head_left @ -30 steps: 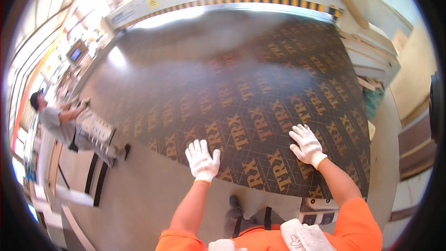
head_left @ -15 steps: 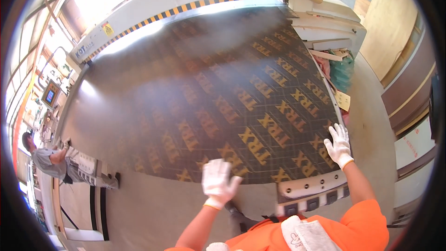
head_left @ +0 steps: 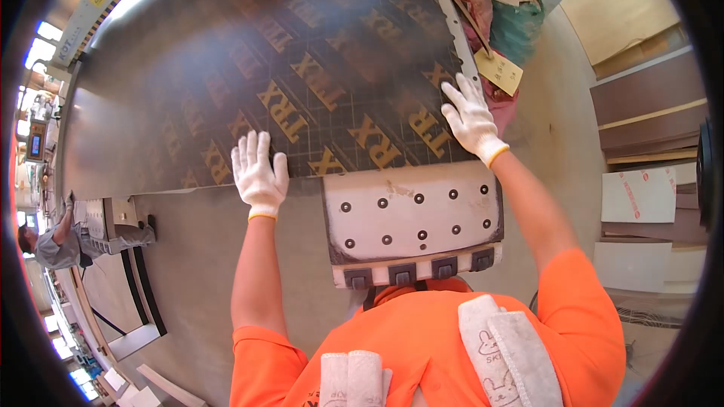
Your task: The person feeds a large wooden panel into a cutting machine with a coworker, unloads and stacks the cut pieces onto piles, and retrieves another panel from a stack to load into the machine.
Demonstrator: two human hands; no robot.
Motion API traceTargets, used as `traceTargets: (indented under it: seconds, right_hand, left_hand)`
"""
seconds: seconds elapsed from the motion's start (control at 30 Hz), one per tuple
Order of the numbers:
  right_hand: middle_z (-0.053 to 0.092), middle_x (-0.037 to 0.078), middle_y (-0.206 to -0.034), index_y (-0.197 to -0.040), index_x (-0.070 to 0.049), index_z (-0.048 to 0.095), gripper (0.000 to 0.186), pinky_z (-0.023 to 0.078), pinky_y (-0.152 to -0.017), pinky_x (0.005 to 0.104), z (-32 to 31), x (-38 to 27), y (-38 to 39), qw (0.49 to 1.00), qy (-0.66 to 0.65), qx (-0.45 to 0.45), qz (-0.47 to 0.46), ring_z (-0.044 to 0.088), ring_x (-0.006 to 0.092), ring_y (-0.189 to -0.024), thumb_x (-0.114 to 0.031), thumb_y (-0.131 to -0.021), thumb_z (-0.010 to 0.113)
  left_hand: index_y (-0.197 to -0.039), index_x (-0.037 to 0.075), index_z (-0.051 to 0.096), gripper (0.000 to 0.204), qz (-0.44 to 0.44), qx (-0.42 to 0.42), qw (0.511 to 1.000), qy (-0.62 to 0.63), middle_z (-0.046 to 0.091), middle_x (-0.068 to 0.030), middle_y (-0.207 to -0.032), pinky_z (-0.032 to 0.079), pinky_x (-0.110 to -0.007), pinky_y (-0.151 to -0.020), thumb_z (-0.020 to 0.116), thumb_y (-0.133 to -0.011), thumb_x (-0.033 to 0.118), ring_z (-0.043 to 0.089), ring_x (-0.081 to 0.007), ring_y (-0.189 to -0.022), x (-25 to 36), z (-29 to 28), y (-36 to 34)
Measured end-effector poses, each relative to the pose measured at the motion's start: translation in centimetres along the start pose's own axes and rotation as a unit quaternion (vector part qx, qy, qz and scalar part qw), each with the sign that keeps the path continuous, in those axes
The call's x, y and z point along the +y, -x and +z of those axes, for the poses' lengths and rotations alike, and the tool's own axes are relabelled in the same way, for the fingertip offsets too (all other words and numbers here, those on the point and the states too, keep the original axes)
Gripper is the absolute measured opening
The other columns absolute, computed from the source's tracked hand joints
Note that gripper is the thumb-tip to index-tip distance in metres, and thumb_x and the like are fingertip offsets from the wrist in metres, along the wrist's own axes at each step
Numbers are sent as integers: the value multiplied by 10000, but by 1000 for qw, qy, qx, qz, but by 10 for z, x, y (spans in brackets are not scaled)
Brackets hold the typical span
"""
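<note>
A large dark board (head_left: 234,75) with gold printed lettering lies flat on the machine bed. My left hand (head_left: 260,175), in a white knit glove with a yellow cuff, rests at the board's near edge with its fingers extended. At the board's right corner, my right hand (head_left: 473,122) lies in a matching glove, palm down and fingers apart. Neither hand grips anything. In front of me, a pale support plate (head_left: 403,215) with black-ringed holes extends from under the board's near edge.
A person (head_left: 56,245) in grey stands at the far left, one hand near the board's edge. Bags of scrap, one teal (head_left: 516,30), and a yellow card (head_left: 498,72) sit beyond the bed's right rail. Stacked panels (head_left: 648,117) line the right side. A control screen (head_left: 35,142) is at left.
The board has slid away from me, baring more of the support plate. My left hand has moved left and now lies flatter against the board's edge. My view has tilted downward.
</note>
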State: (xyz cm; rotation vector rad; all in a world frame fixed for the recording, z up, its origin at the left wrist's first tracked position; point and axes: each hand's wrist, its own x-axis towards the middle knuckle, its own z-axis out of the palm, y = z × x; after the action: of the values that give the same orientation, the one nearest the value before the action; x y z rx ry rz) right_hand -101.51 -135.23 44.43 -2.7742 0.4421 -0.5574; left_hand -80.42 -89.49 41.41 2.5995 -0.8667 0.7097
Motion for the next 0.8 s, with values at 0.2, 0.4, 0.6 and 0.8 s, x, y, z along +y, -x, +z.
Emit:
traceTargets:
  seconds: [0.2,0.4,0.6,0.8]
  right_hand:
    - [427,235,-1787,-1636,-163,614,557,225,-1400,537,14,17,-30,1000,17,-22,-1,350,451,-1670,-384,-1124,606]
    - [432,225,-1788,-1647,-150,603,563,216,-1404,532,20,24,-35,999,23,-23,-18,345,439,-1676,-382,-1134,592]
    - [444,214,-1785,-1645,-148,606,557,192,-1405,562,23,23,-34,998,36,-19,-39,347,449,-1673,-362,-1130,594]
    - [419,213,-1797,-1644,-141,605,551,194,-1391,617,20,26,-31,997,25,-34,-66,335,540,-1649,-351,-1135,606]
  left_hand:
    - [-1508,73,716,535,-11,11,1000,-17,657,-194,-1609,339,-561,-1350,638,-1065,363,560,-422,-1537,-6,30,-13]
    - [-1636,54,556,696,-182,43,982,-12,509,-254,-1712,321,-562,-1360,707,-1039,380,428,-444,-1620,24,28,-4]
    - [-1769,-4,340,1003,-595,-52,764,243,450,-277,-1767,288,-461,-1368,727,-1033,556,434,-402,-1634,110,13,18]
    - [-1012,-50,715,634,-645,17,709,283,714,-87,-980,521,-431,-1027,747,-1038,582,651,-238,-997,130,29,1]
